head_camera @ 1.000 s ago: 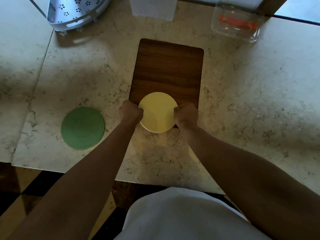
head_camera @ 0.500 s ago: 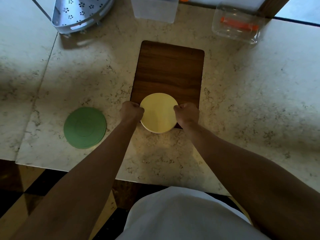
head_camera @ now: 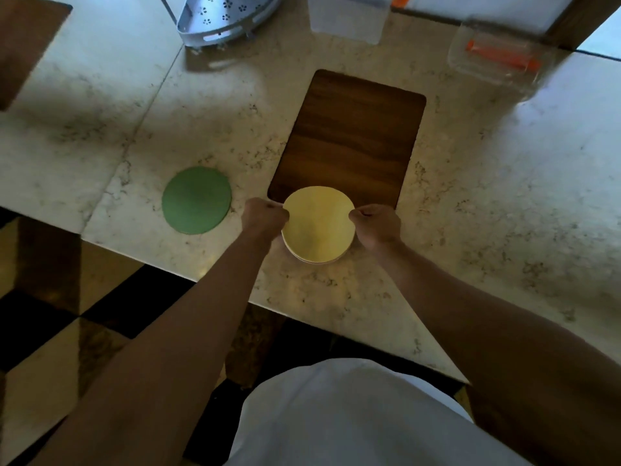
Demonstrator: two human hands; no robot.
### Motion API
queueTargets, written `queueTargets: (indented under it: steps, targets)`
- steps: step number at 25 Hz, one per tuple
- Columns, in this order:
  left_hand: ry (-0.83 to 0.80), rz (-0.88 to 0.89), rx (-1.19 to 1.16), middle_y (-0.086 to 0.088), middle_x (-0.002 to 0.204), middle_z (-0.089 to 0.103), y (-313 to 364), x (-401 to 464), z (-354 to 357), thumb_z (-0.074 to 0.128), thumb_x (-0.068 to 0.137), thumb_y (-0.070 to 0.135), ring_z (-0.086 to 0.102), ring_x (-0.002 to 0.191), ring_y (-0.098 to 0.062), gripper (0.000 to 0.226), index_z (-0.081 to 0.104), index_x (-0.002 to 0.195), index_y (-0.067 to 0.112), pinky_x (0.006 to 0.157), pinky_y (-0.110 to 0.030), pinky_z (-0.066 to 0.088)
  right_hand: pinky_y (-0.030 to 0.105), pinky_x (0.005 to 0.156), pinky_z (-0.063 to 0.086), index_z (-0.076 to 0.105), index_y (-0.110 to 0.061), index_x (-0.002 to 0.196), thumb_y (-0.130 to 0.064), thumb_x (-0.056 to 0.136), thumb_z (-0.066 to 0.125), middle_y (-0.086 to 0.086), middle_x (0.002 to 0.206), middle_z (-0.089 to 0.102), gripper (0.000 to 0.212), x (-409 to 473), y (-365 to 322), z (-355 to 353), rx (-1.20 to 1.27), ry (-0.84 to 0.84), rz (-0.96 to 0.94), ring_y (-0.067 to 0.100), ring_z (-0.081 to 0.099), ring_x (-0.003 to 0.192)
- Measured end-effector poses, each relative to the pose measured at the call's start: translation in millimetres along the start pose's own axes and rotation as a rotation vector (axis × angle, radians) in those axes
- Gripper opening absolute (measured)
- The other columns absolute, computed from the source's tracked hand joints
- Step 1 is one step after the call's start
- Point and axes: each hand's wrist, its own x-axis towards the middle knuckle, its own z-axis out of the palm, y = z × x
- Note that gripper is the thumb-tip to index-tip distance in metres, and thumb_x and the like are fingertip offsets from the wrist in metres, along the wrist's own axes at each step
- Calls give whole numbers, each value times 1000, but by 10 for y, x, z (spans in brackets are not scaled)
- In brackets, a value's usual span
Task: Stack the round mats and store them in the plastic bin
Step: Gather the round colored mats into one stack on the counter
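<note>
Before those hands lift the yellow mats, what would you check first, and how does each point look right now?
1. Both hands grip the stack: ok. The left hand and right hand pinch opposite edges of the yellow mats.
2. Stack aligned: ok, roughly; lower edges peek out only slightly at the near side.
3. Green mat added: not ok; it lies alone on the counter, left of the stack.
4. Plastic bin open and free: cannot tell; it is cut off at the top edge of the view.
5. Path to the bin clear: ok; only the flat wooden board lies between.
</note>
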Motion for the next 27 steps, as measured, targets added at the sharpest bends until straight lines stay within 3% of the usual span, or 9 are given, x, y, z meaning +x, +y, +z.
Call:
queueTargets:
  steps: [4, 7, 9, 11, 14, 18, 22, 27]
  targets:
    - [31, -11, -22, -31, 95, 70, -161, -19, -203, 62, 67, -3, 69, 90, -41, 20, 69, 85, -11, 80, -61, 57, 42, 66, 56, 73, -4, 79, -29, 82, 66, 15, 81, 73, 27, -119, -106, 170, -18, -42, -27, 26, 68, 73]
    - [6, 8, -53, -23, 83, 64, -237, 107, -391, 61, 67, -1, 66, 84, -35, 25, 66, 87, -15, 83, -61, 54, 35, 58, 54, 73, -5, 78, -31, 82, 66, 10, 79, 73, 28, -145, -226, 375, -19, -25, -31, 13, 64, 64]
    - [-24, 17, -78, -21, 82, 62, -268, 287, -609, 60, 68, 0, 62, 80, -31, 22, 67, 85, -13, 83, -57, 55, 39, 62, 55, 72, -2, 80, -31, 82, 64, 12, 82, 73, 30, -153, -381, 593, -27, -9, -23, 15, 65, 71]
    - [-48, 10, -93, -20, 84, 63, -262, 457, -840, 61, 72, -1, 61, 78, -29, 8, 67, 77, -4, 78, -50, 58, 41, 66, 56, 72, -2, 82, -31, 80, 64, 11, 84, 73, 30, -168, -548, 805, 3, 25, 24, 12, 65, 75]
    - [-87, 6, -93, -19, 76, 60, -286, 722, -1259, 63, 71, -4, 56, 68, -26, 4, 66, 74, -5, 61, -38, 49, 31, 54, 51, 70, -9, 72, -33, 80, 65, 5, 79, 73, 26, -251, -811, 1179, 41, 65, 83, 15, 65, 70]
    - [-138, 9, -86, -26, 78, 66, -386, 1120, -1807, 65, 69, -5, 62, 68, -30, 12, 70, 79, -10, 63, -42, 53, 34, 64, 52, 70, -17, 69, -31, 81, 66, 4, 79, 73, 18, -416, -1136, 1657, 101, 53, 126, 17, 66, 73]
    - [-149, -4, -94, -26, 84, 66, -447, 1436, -2233, 67, 68, -5, 63, 68, -30, 19, 68, 86, -12, 63, -38, 53, 42, 71, 58, 73, -3, 79, -27, 81, 66, 15, 81, 74, 24, -500, -1375, 2091, 87, 80, 100, 27, 70, 75]
    - [-163, -20, -112, -28, 91, 70, -449, 1627, -2467, 64, 71, -12, 69, 74, -34, 18, 68, 88, -15, 62, -39, 59, 32, 72, 53, 76, -10, 85, -25, 82, 67, 7, 84, 74, 18, -441, -1567, 2366, 73, 84, 104, 23, 68, 84]
